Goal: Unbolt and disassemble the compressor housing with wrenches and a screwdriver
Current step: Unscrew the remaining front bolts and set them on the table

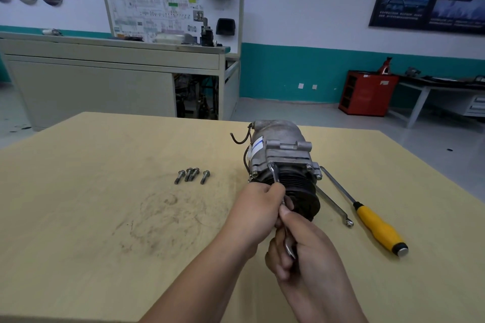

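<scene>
Gripping slim steel wrench (274, 178) with left hand (259, 206) and right hand (301, 241) together, head on bolt of grey cast-metal compressor (283, 139), 1 o'clock on tan tabletop (105, 165). Keep head seated square, pull steadily.

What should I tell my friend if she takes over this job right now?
Left hand: grips the shaft of the wrench, whose head sits on a bolt of the compressor.
Right hand: grips the wrench's lower end.
Done: four bolts lie on the table, left of the compressor.
Left: this bolt and the other bolt heads showing on the housing, which is not yet apart.
The spare wrench and yellow screwdriver lie to the right.
</scene>
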